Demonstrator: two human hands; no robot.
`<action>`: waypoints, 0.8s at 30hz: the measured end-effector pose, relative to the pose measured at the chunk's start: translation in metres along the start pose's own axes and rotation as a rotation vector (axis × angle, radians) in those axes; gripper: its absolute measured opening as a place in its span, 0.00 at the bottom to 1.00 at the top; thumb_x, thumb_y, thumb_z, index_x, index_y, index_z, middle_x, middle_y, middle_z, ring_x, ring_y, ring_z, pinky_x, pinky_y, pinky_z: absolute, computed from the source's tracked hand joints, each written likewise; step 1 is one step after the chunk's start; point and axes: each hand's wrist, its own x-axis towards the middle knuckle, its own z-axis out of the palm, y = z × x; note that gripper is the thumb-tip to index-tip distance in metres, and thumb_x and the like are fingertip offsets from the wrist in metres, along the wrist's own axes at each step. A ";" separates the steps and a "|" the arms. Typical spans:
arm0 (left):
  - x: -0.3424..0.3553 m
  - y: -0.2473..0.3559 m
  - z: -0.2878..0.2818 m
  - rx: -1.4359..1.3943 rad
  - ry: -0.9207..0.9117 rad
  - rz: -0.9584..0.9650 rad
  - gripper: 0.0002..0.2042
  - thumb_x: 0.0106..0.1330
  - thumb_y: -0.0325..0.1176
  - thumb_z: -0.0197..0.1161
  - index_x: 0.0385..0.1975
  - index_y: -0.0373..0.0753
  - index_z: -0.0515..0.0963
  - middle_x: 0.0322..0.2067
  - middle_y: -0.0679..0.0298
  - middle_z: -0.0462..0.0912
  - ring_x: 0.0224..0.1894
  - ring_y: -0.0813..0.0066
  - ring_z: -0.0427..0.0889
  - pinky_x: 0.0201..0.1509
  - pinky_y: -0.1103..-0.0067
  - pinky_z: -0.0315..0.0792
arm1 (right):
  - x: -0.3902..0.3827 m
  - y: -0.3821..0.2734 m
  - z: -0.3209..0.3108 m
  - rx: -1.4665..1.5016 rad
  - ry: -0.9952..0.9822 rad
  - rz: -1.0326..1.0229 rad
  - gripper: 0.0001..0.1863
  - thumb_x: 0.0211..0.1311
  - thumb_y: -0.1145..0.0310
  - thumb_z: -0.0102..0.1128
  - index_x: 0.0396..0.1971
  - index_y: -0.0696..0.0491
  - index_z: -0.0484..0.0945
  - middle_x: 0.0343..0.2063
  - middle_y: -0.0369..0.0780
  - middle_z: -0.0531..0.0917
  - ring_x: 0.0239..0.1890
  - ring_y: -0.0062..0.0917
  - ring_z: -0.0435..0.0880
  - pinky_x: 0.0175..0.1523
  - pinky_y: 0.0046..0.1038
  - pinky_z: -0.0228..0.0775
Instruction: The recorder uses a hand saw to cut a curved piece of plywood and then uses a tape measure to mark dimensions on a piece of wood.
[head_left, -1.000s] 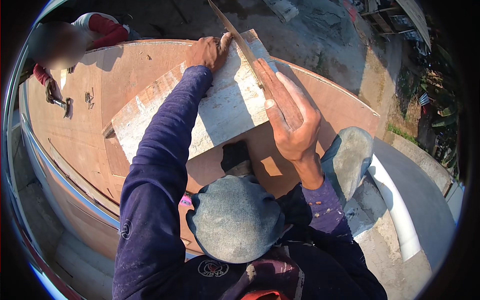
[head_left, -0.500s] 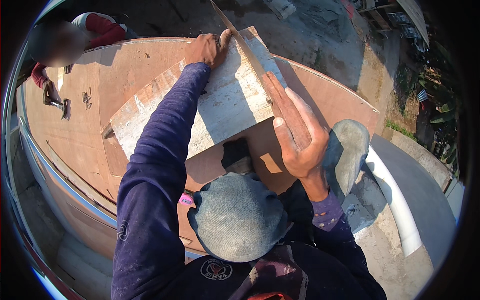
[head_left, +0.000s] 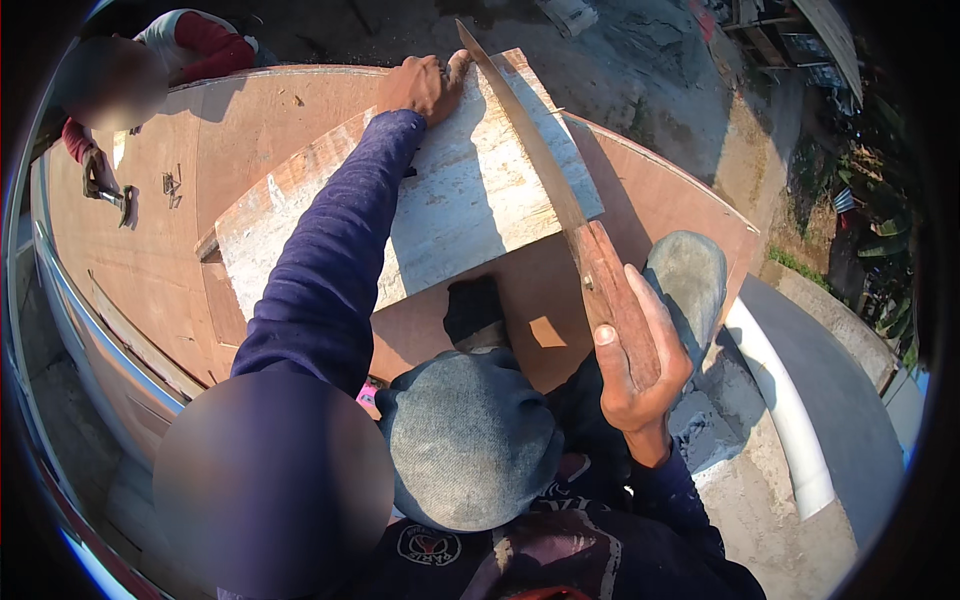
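My right hand (head_left: pixel 655 390) is closed around the wooden handle of a handsaw (head_left: pixel 612 285). The saw's long blade slants across the right part of a white-smeared wooden board (head_left: pixel 450 240), its tip reaching past the far edge. At that far edge my left hand (head_left: pixel 420 88) grips the board, thumb close to the blade and some fingers hidden behind the edge. The board lies tilted over a brown plywood surface (head_left: pixel 270 115). My denim-covered knee (head_left: pixel 475 440) is below it, and a dark shoe (head_left: pixel 475 310) shows beside the near edge.
At the far left another person's hand (head_left: pixel 98 175) holds a hammer (head_left: pixel 125 205) near several loose nails (head_left: pixel 172 188). A white pipe (head_left: pixel 785 415) runs along the right, beside rough concrete. Beyond the plywood's far edge lies lower ground (head_left: pixel 660 150).
My right hand has drawn the handsaw back toward me and to the right, so its handle is now clear of the board. My left hand keeps its hold on the far edge.
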 end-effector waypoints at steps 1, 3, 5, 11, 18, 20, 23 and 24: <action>0.001 -0.001 -0.002 0.001 -0.005 -0.003 0.38 0.73 0.65 0.42 0.28 0.33 0.85 0.32 0.41 0.85 0.37 0.42 0.87 0.46 0.58 0.79 | -0.002 -0.002 0.003 0.008 0.029 0.022 0.25 0.62 0.78 0.58 0.59 0.70 0.71 0.55 0.59 0.82 0.59 0.44 0.83 0.58 0.37 0.77; 0.008 0.006 -0.005 0.014 -0.062 -0.011 0.38 0.73 0.66 0.42 0.29 0.33 0.85 0.32 0.40 0.85 0.38 0.42 0.87 0.47 0.58 0.79 | 0.030 0.014 0.019 -0.119 -0.041 0.032 0.25 0.62 0.79 0.57 0.60 0.70 0.70 0.57 0.59 0.80 0.60 0.44 0.82 0.58 0.37 0.77; 0.015 0.039 0.011 -0.050 -0.032 0.035 0.38 0.73 0.66 0.42 0.30 0.32 0.85 0.32 0.40 0.85 0.38 0.42 0.87 0.46 0.58 0.79 | 0.071 0.022 0.019 -0.296 -0.087 0.038 0.26 0.63 0.80 0.56 0.61 0.70 0.68 0.58 0.59 0.79 0.61 0.44 0.81 0.58 0.37 0.77; 0.016 -0.014 0.010 0.071 -0.061 -0.031 0.39 0.73 0.66 0.41 0.31 0.32 0.85 0.35 0.41 0.86 0.41 0.42 0.87 0.48 0.59 0.80 | 0.014 0.004 0.006 -0.075 -0.070 0.083 0.24 0.62 0.78 0.61 0.58 0.68 0.73 0.53 0.55 0.84 0.57 0.40 0.84 0.56 0.35 0.78; 0.023 0.034 -0.007 -0.014 -0.078 -0.022 0.38 0.72 0.67 0.44 0.38 0.30 0.85 0.38 0.38 0.85 0.44 0.40 0.85 0.52 0.58 0.78 | 0.071 0.014 0.006 -0.276 -0.053 0.044 0.25 0.62 0.79 0.58 0.59 0.70 0.72 0.54 0.56 0.83 0.54 0.38 0.85 0.56 0.34 0.78; 0.027 0.025 -0.003 -0.020 -0.078 -0.005 0.39 0.72 0.67 0.44 0.38 0.30 0.85 0.38 0.37 0.84 0.44 0.40 0.85 0.52 0.58 0.78 | 0.062 0.009 0.004 -0.273 -0.080 0.041 0.25 0.62 0.79 0.58 0.59 0.70 0.72 0.54 0.56 0.83 0.54 0.38 0.85 0.56 0.34 0.77; 0.025 -0.019 0.002 0.049 -0.037 -0.024 0.39 0.72 0.67 0.44 0.38 0.31 0.85 0.38 0.37 0.84 0.44 0.39 0.85 0.52 0.58 0.78 | 0.005 -0.007 -0.004 0.050 -0.015 0.186 0.24 0.63 0.76 0.60 0.57 0.70 0.74 0.51 0.55 0.85 0.53 0.39 0.86 0.57 0.35 0.77; 0.026 -0.009 0.003 0.050 -0.018 0.029 0.39 0.72 0.67 0.44 0.37 0.31 0.85 0.37 0.37 0.85 0.43 0.38 0.85 0.52 0.58 0.78 | -0.005 -0.014 -0.016 -0.104 -0.020 0.135 0.24 0.62 0.75 0.60 0.57 0.71 0.74 0.51 0.55 0.84 0.54 0.39 0.85 0.58 0.34 0.76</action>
